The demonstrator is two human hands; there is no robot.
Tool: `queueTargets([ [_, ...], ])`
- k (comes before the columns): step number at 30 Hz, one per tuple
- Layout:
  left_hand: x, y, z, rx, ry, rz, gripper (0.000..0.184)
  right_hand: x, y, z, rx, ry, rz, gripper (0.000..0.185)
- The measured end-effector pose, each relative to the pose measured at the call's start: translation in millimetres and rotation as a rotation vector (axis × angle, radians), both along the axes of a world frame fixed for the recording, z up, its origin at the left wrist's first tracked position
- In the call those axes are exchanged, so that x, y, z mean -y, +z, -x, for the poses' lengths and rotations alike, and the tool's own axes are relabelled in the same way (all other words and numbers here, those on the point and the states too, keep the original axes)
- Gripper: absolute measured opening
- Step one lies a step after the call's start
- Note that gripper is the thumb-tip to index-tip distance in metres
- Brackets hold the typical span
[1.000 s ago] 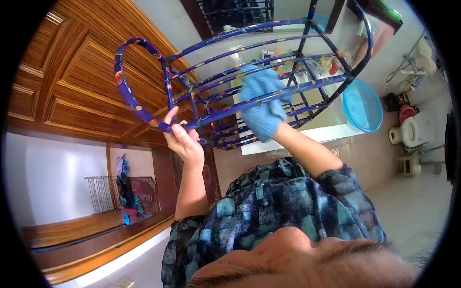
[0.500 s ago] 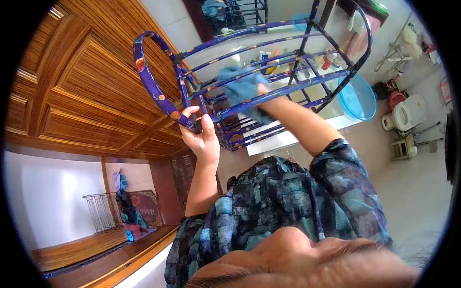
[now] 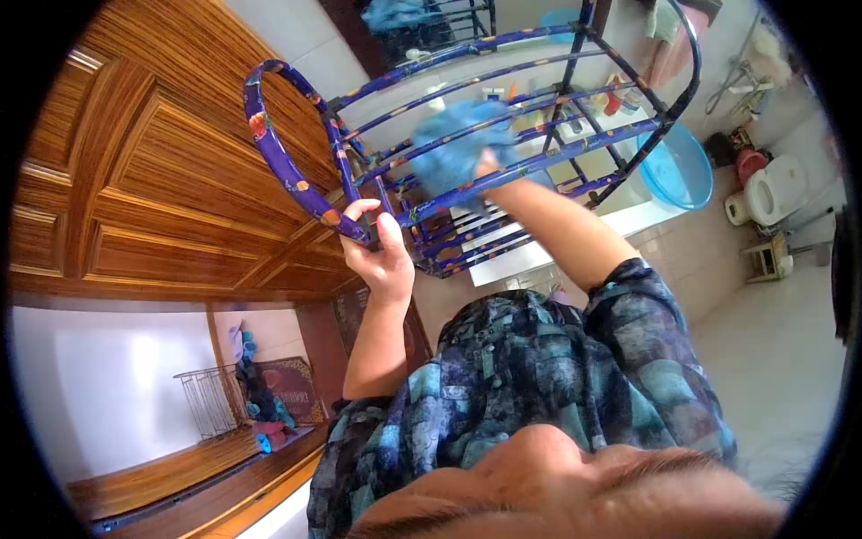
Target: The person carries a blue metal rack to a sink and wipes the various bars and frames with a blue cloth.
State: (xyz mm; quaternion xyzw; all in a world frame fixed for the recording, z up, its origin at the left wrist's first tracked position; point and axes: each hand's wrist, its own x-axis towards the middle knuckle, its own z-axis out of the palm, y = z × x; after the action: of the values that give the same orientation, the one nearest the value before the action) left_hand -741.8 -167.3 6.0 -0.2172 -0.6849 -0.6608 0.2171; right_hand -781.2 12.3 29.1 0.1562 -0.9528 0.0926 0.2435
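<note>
A purple flower-patterned tube rack (image 3: 274, 162) with dark joints is held up before me, tilted. My left hand (image 3: 382, 256) is closed around its lower left corner, by the curved end. Inside the frame, between the bars, my right hand (image 3: 488, 165) grips a blue cloth (image 3: 438, 171) bunched over its fingers. The cloth lies against or close to the rack's bars, and it hides most of that hand.
Behind the rack runs a white counter (image 3: 512, 260) with bottles and a mirror (image 3: 521, 67). A blue basin (image 3: 678, 171) stands at its right end, and a toilet (image 3: 777, 193) is farther right. A wooden door (image 3: 180, 171) is close on the left.
The right hand and cloth have shifted slightly within the rack, and the cloth looks more spread out. The left hand keeps its hold. My view has turned a little.
</note>
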Motion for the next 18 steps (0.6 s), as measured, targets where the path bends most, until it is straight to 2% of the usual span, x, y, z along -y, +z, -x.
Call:
queueTargets([
  [3,-0.4,1.4,-2.8,0.041,-0.001,-0.029,0.024,38.9,-19.0,15.6,-0.011,0.148,0.110,0.017],
  [5,1.1,-0.7,-2.3,0.036,-0.018,-0.016,0.024,55.2,-52.6,33.2,-0.019,0.223,0.168,0.016],
  [6,1.4,0.2,-3.0,0.037,-0.025,-0.010,0.024,56.1,-55.5,38.2,-0.176,0.225,0.238,0.016],
  [9,-7.2,5.5,-5.8,0.027,0.039,0.006,0.024,50.3,-56.1,57.0,0.025,0.217,0.303,0.016],
  [10,-8.2,5.9,-6.9,0.015,0.051,0.017,0.023,45.1,-48.6,58.3,0.159,0.167,0.252,0.015],
  [11,-8.1,6.4,-7.6,0.004,0.062,0.028,0.023,39.7,-49.6,61.6,0.084,0.211,0.196,0.014],
  [13,-5.7,5.7,-7.2,-0.010,0.071,0.042,0.023,30.2,-57.4,64.0,-0.082,0.245,0.352,0.014],
  [14,-3.7,5.4,-4.4,-0.002,0.053,0.021,0.024,21.7,-57.6,66.9,-0.225,0.301,0.178,0.014],
  [17,-6.2,1.8,-0.4,-0.013,0.028,0.042,0.025,-11.9,-35.7,52.7,0.075,0.240,-0.012,0.016],
  [18,-6.5,1.0,1.2,-0.021,0.024,0.062,0.025,-19.7,-41.4,52.1,0.055,0.266,0.066,0.018],
])
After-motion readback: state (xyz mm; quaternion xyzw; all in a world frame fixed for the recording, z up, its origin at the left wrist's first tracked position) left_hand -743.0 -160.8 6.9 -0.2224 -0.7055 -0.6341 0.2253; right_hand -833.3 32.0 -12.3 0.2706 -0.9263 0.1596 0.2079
